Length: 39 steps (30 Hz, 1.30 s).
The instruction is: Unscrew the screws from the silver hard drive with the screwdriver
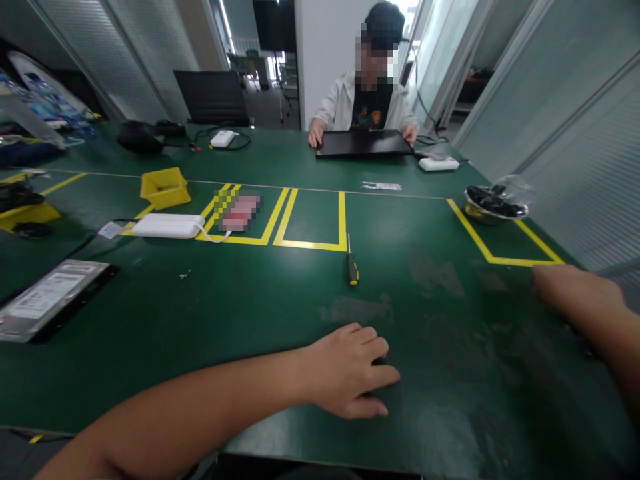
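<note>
My left hand (350, 373) rests palm down on the green table (280, 293), fingers a little bent and apart, with nothing seen in it. Beyond it lies a screwdriver (353, 268) with a black and yellow handle, its shaft pointing away from me. At the right edge my right hand (577, 293) is over the table near a yellow tape corner. Its fingers are turned from view and blurred, so whatever it may hold is hidden. A metal bowl (495, 212) of dark parts and a clear plastic bag stands beyond my right hand.
A person (373, 93) across the table holds a flat black panel (365, 143). Leftward are a yellow bin (165, 189), a white power strip (169, 227), a pink blurred item (241, 213), small screws (185, 274) and a flat metal device with a label (55, 297).
</note>
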### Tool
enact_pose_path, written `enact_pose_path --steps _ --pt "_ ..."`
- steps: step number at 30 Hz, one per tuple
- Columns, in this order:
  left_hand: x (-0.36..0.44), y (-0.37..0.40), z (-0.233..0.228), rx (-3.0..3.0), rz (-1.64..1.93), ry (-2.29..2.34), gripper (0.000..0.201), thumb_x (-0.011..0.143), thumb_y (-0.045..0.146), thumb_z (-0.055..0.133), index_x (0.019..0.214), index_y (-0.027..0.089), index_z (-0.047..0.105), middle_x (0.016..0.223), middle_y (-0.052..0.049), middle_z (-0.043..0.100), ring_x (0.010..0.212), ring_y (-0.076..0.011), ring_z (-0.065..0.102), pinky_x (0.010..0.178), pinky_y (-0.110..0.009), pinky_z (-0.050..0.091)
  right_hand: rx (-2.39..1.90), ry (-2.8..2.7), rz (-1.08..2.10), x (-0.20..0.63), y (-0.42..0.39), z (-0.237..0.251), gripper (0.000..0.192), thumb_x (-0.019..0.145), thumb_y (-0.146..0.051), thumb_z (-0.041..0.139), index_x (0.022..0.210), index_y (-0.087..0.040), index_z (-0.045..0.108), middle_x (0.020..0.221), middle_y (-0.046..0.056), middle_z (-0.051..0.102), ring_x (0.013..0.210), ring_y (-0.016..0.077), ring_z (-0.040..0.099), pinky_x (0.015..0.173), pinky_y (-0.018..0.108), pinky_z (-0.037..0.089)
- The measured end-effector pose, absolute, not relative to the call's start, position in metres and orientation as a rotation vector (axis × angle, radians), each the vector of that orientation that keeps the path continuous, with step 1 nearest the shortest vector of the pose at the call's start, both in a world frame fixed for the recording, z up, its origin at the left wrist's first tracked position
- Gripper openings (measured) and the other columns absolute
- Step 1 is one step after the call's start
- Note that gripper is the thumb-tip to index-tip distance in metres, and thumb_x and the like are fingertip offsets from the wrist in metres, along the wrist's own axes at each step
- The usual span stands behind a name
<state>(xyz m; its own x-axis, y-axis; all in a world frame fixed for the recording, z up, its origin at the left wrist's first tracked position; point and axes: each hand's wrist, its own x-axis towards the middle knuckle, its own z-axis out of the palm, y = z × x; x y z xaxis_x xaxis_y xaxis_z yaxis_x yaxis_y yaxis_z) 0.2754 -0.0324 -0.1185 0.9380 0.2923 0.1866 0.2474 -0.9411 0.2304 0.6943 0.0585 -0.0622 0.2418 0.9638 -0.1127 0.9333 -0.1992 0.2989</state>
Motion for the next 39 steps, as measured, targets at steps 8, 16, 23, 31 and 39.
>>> enact_pose_path --steps 8,16,23,31,39 --pt "0.243 -0.044 -0.104 2.970 0.373 0.345 0.029 0.097 0.042 0.049 0.104 0.017 0.061 0.106 -0.009 0.062 0.104 -0.0224 0.054 0.085 -0.033 0.043 1.757 2.241 0.198 0.479 0.022 -0.048 0.025 0.100 -0.024 0.035 0.096 -0.018 0.059 0.099 0.011 0.066 0.087 0.0236 0.066 0.065 0.032 0.042" --pt "0.015 -0.022 -0.084 2.778 0.067 2.118 0.033 0.103 0.030 0.030 0.110 0.012 0.057 0.095 -0.010 0.062 0.090 -0.0232 0.054 0.082 -0.034 0.042 1.369 2.663 0.000 0.372 -0.036 -0.070 0.021 0.100 -0.026 0.043 0.092 -0.018 0.061 0.086 0.008 0.069 0.079 0.0254 0.068 0.062 0.033 0.041" --pt "-0.182 -0.028 -0.103 1.629 -0.596 2.728 0.097 0.083 0.084 0.016 0.146 0.013 0.032 0.126 -0.023 0.055 0.104 -0.0376 0.056 0.083 -0.042 0.045 1.388 2.705 -0.081 0.379 -0.048 -0.072 0.017 0.099 -0.022 0.045 0.091 -0.019 0.060 0.086 0.007 0.068 0.078 0.0248 0.066 0.066 0.035 0.038" --pt "-0.210 -0.027 -0.105 1.526 -0.367 2.628 0.113 0.072 0.091 0.016 0.151 0.010 0.024 0.141 -0.026 0.047 0.113 -0.0375 0.055 0.087 -0.037 0.044 1.322 2.792 -0.146 0.390 -0.047 -0.088 0.016 0.098 -0.022 0.046 0.087 -0.019 0.058 0.086 0.005 0.065 0.077 0.0218 0.061 0.072 0.034 0.037" --pt "-0.140 -0.018 -0.051 1.697 -0.080 2.756 0.092 0.081 0.071 0.041 0.149 0.009 0.028 0.133 -0.021 0.054 0.100 -0.0297 0.059 0.081 -0.033 0.047 1.316 2.888 -0.256 0.394 -0.043 -0.091 0.018 0.099 -0.022 0.044 0.086 -0.018 0.056 0.084 0.004 0.062 0.075 0.0187 0.057 0.073 0.031 0.037"
